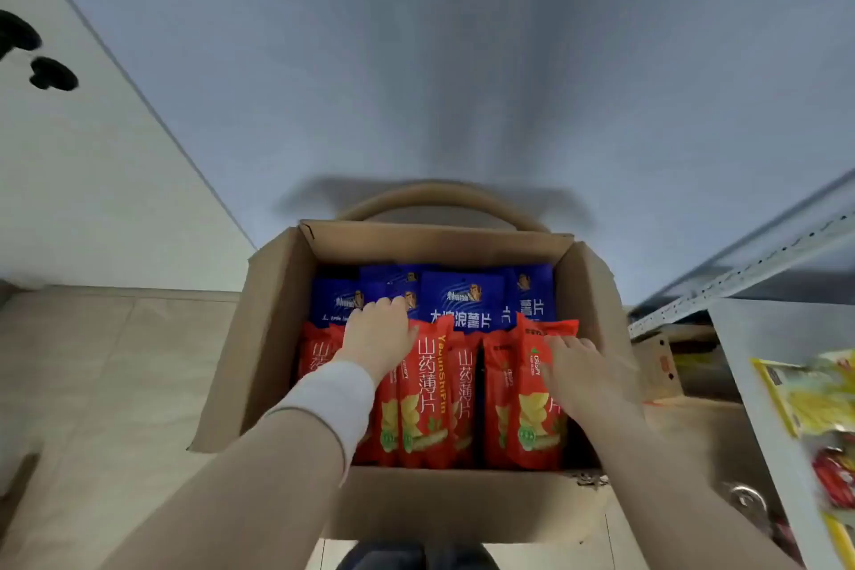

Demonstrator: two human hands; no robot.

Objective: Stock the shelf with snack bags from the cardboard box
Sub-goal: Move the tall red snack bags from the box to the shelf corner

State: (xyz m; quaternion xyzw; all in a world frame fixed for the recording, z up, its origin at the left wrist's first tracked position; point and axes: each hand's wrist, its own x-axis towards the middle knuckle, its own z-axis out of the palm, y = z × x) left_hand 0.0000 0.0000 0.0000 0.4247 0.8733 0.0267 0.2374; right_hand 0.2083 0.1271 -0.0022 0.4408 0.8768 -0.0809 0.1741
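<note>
Open cardboard box [273,338], packed tight with upright snack bags: red bags [425,398] along its near edge, blue bags [462,296] along its far edge. The left hand [377,333] lies palm-down over the red row near the box's left wall, fingertips dipping between red and blue tops; whether it grips anything cannot be told. The right hand [585,373], blurred, rests straight fingers against the rightmost red bag, grasping nothing. Likely risks: the bags are wedged close, so lifting one could drag neighbours out, and a hard squeeze could crush the chips. The bags look glossy, air-puffed and slippery. The shelf [740,278] stands right of the box.
</note>
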